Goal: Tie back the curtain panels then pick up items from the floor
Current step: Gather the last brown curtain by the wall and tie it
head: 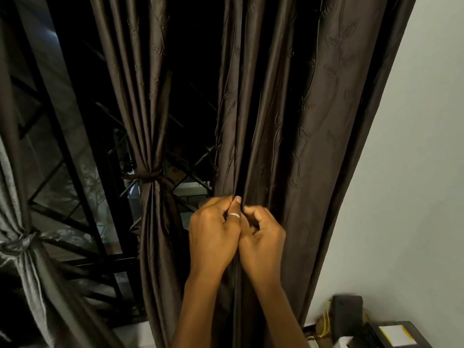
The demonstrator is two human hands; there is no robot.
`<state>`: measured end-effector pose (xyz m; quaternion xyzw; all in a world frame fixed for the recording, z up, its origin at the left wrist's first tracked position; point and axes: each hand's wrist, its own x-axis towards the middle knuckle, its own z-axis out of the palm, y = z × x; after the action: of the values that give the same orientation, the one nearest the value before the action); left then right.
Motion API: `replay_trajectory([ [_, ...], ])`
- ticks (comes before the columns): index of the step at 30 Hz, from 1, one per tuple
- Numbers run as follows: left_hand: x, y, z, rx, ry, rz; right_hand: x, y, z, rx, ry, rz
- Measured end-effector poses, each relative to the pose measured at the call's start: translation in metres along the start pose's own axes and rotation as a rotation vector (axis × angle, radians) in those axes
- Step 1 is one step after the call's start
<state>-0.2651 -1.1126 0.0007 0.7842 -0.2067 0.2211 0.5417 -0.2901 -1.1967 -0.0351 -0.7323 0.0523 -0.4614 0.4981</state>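
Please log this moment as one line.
step: tie back | left hand: pinches right curtain panel | right hand: grips same panel | middle panel: tied | far-left panel: tied

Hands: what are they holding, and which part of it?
The left hand and the right hand both pinch the untied brown curtain panel, gripping a vertical fold near its inner edge.

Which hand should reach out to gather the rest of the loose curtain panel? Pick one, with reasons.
Probably the right hand. Both hands pinch one fold of the loose panel, and most of its ungathered cloth hangs on the right hand's side, toward the wall. The left hand can hold the fold.
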Motion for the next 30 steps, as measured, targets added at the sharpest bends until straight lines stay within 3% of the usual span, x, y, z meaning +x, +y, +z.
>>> replay_trajectory([
  [5,-0.001,0.002,0.001,0.063,-0.075,0.045,-0.001,0.001,-0.003,-0.062,0.03,-0.057],
  [9,-0.001,0.013,0.004,0.195,-0.029,0.026,0.0,0.006,-0.002,-0.036,0.05,0.055],
  [15,0.003,0.025,0.004,0.333,0.057,-0.051,-0.001,0.002,-0.002,-0.059,-0.017,-0.061],
  [19,0.006,0.024,-0.002,0.349,0.069,-0.079,0.007,-0.004,-0.018,0.001,-0.182,-0.057],
  [21,0.007,0.023,-0.006,0.331,0.071,-0.087,0.011,-0.005,-0.034,-0.015,-0.078,-0.021],
  [24,0.008,0.02,-0.01,0.302,0.08,-0.064,0.026,0.002,-0.065,-0.211,0.395,0.031],
  [26,0.008,0.018,-0.012,0.291,0.082,-0.052,0.043,0.009,-0.084,-0.334,0.55,0.082],
  [28,0.009,0.015,-0.013,0.284,0.081,-0.038,0.063,0.015,-0.102,-0.371,0.471,0.159],
  [30,0.011,0.012,-0.014,0.279,0.074,-0.035,0.08,0.019,-0.119,-0.263,0.292,0.237],
])
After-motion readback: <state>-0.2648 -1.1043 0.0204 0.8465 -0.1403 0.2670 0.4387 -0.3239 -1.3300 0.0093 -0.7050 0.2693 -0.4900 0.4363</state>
